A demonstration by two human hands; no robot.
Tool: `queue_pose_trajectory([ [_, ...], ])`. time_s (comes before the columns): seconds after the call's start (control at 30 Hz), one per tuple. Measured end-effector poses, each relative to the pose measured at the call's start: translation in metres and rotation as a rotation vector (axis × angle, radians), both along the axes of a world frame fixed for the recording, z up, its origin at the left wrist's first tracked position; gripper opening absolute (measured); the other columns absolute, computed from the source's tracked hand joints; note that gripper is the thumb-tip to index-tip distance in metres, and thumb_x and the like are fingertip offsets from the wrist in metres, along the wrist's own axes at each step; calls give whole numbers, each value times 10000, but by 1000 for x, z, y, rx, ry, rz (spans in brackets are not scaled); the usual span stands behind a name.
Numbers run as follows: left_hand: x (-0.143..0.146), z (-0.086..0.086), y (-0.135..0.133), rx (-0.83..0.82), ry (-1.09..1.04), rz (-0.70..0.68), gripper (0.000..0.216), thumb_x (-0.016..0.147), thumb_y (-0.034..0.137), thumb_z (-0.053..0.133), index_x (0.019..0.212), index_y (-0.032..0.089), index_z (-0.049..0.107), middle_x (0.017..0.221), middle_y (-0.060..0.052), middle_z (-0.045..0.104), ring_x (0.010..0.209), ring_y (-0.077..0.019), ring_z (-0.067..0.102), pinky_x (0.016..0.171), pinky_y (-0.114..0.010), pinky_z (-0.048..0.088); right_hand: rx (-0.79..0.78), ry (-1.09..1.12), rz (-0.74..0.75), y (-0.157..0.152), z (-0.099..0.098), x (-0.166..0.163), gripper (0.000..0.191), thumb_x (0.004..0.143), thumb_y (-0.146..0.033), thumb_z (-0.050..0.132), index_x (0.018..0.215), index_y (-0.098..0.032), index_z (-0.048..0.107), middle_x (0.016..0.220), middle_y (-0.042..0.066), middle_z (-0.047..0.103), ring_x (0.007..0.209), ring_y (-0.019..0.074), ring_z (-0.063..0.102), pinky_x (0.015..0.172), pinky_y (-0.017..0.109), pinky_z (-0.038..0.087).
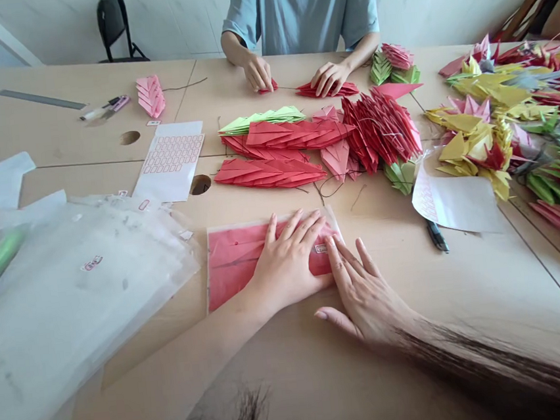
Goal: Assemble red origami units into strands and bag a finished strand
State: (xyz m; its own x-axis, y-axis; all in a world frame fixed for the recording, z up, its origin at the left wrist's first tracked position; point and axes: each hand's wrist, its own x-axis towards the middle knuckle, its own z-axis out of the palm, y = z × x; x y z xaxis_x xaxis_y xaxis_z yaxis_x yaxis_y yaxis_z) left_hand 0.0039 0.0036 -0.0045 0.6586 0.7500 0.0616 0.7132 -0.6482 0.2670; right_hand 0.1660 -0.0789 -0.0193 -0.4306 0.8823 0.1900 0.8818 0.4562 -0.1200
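Touching red packet (232, 251), label (321, 249) illegible

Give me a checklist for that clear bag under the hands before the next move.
1. Clear bag lying flat: ok, flat on the table.
2. Label present: ok, towards the bag's right side.
3. Bag free of contact: not ok; left hand lies across it, right hand has fingertips at its right edge.
4. Bag sealed: cannot tell.
5. Black pen fully uncovered: not ok, a white sheet hides part.
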Motion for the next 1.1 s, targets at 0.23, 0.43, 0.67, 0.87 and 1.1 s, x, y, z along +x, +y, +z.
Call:
queue_pose_trajectory([
  [0.23,0,-2,1,-22,7,-4,915,782,753,482,1510,246,255,1579,-32,282,1475,-293,182,1201,-586,0,54,86,2,4,12,5,959,927,-678,195,1505,26,-105,1547,269,236,1473,347,152,1169,619,87],
  [0.43,1,2,-1,-3,12,9,763,840,564,519,1496,243,298,1568,-19,309,1467,-277,214,1211,-559,31,4,33,125,3,4,-1,971,927,-663,280,1508,33,-69,1512,256,327,1463,320,210,1181,589,10],
  [0.67,0,2,0,-42,-25,2,904,788,704,529,1513,237,259,1575,-43,291,1464,-298,217,1199,-587,7,59,122,60,10,13,10,922,927,-676,227,1528,-36,-54,1530,226,317,1447,309,264,1185,588,-14],
  [0.87,-1,5,0,-53,-51,2,863,829,746,423,1512,246,256,1570,-66,303,1473,-292,197,1190,-595,10,171,334,-95,37,11,29,673,989,-537,228,1541,-190,62,1577,150,240,1460,280,236,1178,593,128],
  [1.1,-4,15,-2,-25,-197,84,503,999,434,327,1448,210,367,1574,-81,292,1468,-203,243,1210,-502,147,3,495,-145,47,-3,28,507,998,-389,344,1464,-196,297,1530,138,348,1428,241,310,1142,536,295],
])
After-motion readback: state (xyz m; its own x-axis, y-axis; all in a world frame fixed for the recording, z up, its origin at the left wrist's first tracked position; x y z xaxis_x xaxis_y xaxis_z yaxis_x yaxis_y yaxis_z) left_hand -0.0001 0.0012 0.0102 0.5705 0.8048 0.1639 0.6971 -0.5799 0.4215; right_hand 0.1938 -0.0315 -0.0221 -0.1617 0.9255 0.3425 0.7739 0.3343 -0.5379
